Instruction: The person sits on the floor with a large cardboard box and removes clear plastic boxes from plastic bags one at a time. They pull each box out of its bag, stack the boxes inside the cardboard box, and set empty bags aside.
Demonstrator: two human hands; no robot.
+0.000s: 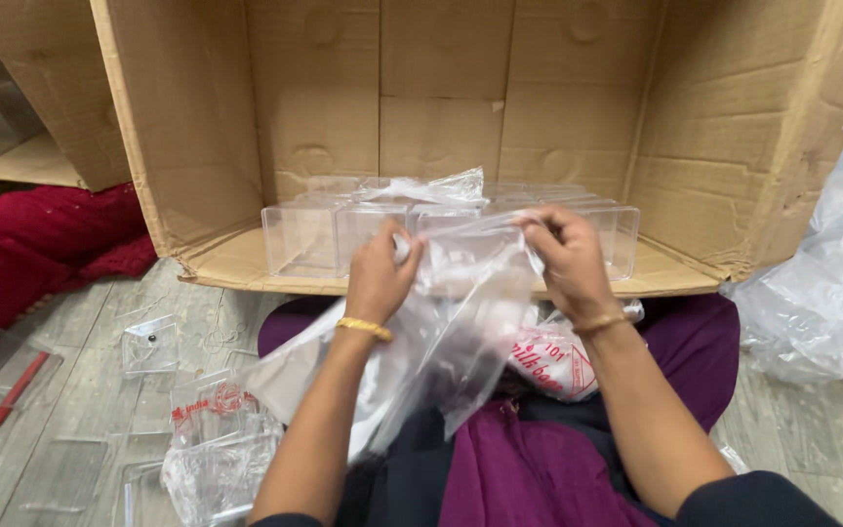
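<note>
My left hand (379, 276) and my right hand (568, 256) both grip the top edge of a clear plastic bag (461, 332) and hold it up over my lap. The bag hangs down between my forearms, with something clear inside that I cannot make out. Just beyond my hands, a row of clear plastic boxes (343, 234) stands inside a big cardboard carton (441, 107) lying on its side. Another crumpled clear bag (431, 187) rests on top of those boxes.
A bag with red print (550, 359) lies on my lap. On the wooden floor at left are a small clear box (150, 344), crumpled bags (217, 459), flat clear lids and a red pen (14, 390). Red cloth (31, 244) is far left, a heap of clear plastic (822, 293) at right.
</note>
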